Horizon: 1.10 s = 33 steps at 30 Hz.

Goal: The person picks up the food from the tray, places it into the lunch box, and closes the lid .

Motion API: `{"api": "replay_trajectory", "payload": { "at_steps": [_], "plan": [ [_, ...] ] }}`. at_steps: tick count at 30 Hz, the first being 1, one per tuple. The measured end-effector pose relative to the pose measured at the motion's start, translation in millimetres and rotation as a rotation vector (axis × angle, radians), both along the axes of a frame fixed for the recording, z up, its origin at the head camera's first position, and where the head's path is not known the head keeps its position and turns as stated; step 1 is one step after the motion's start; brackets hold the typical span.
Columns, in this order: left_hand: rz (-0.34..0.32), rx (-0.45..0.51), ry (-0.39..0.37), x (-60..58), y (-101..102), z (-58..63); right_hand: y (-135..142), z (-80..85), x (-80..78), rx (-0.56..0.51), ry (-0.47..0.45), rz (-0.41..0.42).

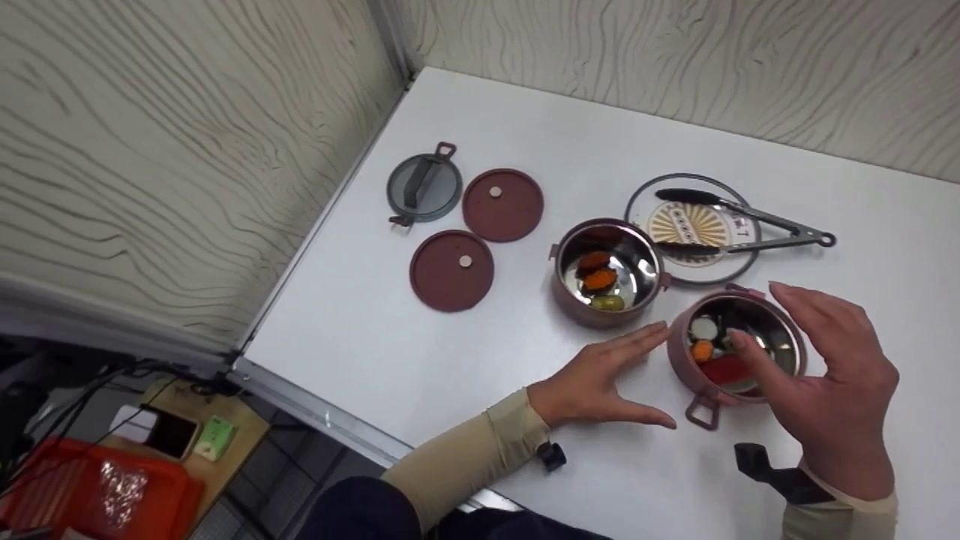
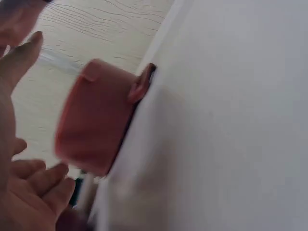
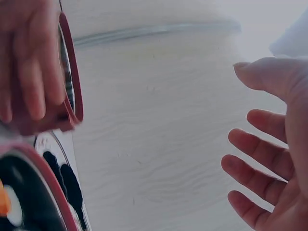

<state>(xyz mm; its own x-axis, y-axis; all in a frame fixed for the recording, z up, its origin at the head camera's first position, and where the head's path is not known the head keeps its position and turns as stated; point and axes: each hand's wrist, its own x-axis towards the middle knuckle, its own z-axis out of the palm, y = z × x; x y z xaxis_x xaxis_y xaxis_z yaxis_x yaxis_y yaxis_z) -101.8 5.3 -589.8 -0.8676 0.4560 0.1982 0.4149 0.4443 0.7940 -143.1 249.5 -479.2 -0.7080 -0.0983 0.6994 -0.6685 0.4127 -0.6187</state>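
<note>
My left hand (image 1: 600, 382) is stretched out with straight fingers, its fingertips right at the left side of the nearer reddish-brown pot (image 1: 679, 364). Over that pot's right side hovers my right hand (image 1: 840, 375), thumb and fingers spread apart and holding nothing. Inside the pot lie a white round slice (image 1: 704, 328), an orange piece (image 1: 702, 351) and a red piece (image 1: 724, 369). In the left wrist view the pot's outer wall (image 2: 96, 115) stands beside the left fingers. A second pot (image 1: 592, 315), just up and left, holds two orange-topped dark pieces (image 1: 599, 280) and a yellow-green piece (image 1: 608, 302).
Behind the pots, black-tipped tongs (image 1: 780, 244) lie across a glass lid (image 1: 636, 199). Two flat reddish-brown discs (image 1: 450, 281) and a grey lid with a handle (image 1: 442, 195) are at the left. Patterned walls (image 1: 675, 67) border the white table (image 1: 360, 322).
</note>
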Motion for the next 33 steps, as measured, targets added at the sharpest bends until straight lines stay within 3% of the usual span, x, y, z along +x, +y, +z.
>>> {"api": "replay_trajectory", "payload": {
  "at_steps": [4, 8, 11, 13, 16, 19, 23, 26, 28, 30, 33],
  "plan": [
    [0.067, 0.054, 0.266, 3.5, -30, 13.0, -6, -5.2, -8.9, 0.071, -0.047, 0.078],
    [0.282, -0.008, 0.428, -10.4, -78, 19.6, -26, -10.8, -20.8, 0.149, -0.083, 0.158],
    [0.499, -0.077, 0.380, -23.6, -119, 19.6, -48, -11.8, -27.1, 0.213, -0.116, 0.210],
    [0.627, -0.124, 0.279, -32.7, -143, 17.5, -64, -12.4, -27.1, 0.262, -0.151, 0.223],
    [0.729, -0.171, 0.103, -51.3, -171, 13.5, -88, -14.8, -25.2, 0.322, -0.208, 0.228],
    [0.730, -0.233, -0.024, -77.9, -191, 4.6, -117, -24.5, -28.1, 0.372, -0.261, 0.241],
    [0.651, -0.340, -0.068, -124.7, -212, -38.0, -156, -53.6, -37.1, 0.483, -0.378, 0.262],
    [0.611, -0.413, -0.064, -150.7, -220, -69.0, -177, -92.8, -49.1, 0.580, -0.501, 0.220],
    [0.602, -0.419, -0.075, -156.9, -219, -72.3, -187, -121.6, -57.8, 0.606, -0.553, 0.175],
    [0.610, -0.428, -0.073, -161.5, -221, -76.8, -194, -143.3, -63.1, 0.565, -0.551, 0.138],
    [0.642, -0.389, -0.078, -160.8, -223, -75.6, -199, -161.0, -63.9, 0.453, -0.487, 0.101]
  ]
}}
